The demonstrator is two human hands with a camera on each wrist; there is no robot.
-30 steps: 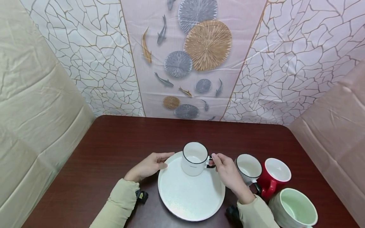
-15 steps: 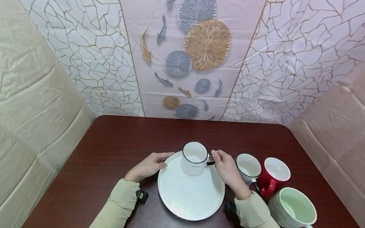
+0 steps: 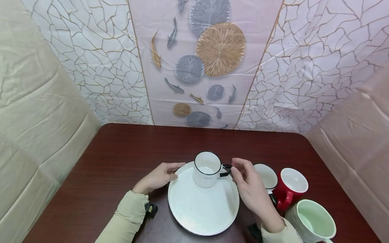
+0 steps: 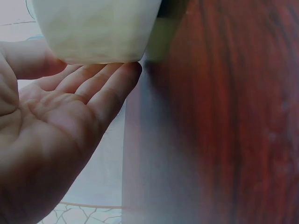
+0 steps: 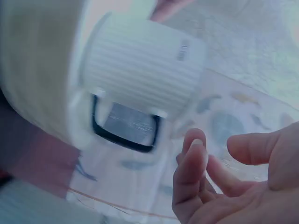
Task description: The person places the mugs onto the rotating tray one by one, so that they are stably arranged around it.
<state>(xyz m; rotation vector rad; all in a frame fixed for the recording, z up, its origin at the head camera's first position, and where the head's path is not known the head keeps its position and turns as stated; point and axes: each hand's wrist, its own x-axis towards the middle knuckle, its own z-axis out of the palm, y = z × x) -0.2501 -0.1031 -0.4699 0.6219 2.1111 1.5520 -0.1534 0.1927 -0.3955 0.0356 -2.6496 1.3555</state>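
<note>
On the far part of a round white tray (image 3: 203, 209) stands a white mug (image 3: 205, 177) with a black rim, upright, its black handle (image 3: 225, 170) pointing right. At the tray's left edge rests my left hand (image 3: 158, 178); in the left wrist view its thumb and straight fingers (image 4: 110, 88) touch the edge. My right hand (image 3: 250, 185) is just right of the handle, fingers loosely bent. The right wrist view shows a gap between the handle (image 5: 124, 140) and that hand (image 5: 229, 186), which holds nothing.
To the right stand a second white mug (image 3: 265, 175) with a dark rim, partly behind my right hand, a red mug (image 3: 293, 184) and a large pale green mug (image 3: 313, 219), close together. The dark wooden table (image 3: 146, 141) meets a patterned cloth backdrop (image 3: 194, 94).
My right hand has let go of the mug's handle, its fingers loosening, and moved slightly right. The mug, tray and left hand have stayed in place.
</note>
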